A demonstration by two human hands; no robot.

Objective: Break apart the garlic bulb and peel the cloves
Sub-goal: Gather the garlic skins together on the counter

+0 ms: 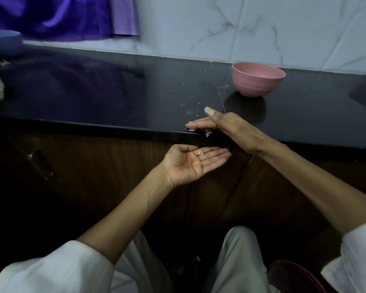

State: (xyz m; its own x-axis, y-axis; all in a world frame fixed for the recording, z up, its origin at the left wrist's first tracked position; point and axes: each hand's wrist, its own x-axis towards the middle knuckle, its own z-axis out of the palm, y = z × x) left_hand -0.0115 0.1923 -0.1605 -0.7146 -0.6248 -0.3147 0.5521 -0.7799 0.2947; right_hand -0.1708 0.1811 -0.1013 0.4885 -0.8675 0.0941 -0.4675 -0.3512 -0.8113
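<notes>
Now the flat right hand (224,125) brushes thin garlic skin bits (207,133) off the shiny black counter (114,92) edge; the left hand (190,163) waits underneath, palm up, fingers relaxed.

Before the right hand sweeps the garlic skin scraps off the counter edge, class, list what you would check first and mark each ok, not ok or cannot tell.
1. Left hand held palm up below the black stone counter's edge to catch: ok.
2. Left hand sits under the papery skin scraps: ok, roughly beneath them.
3. Right hand flat, its fingers straight on the counter edge: ok.
4. Scraps gathered at the edge: not ok, small white flecks lie further back.
5. Pink ribbed bowl stands away from the sweep: ok.
6. Peeled cloves safe in the bowl: cannot tell, its inside is hidden.
</notes>
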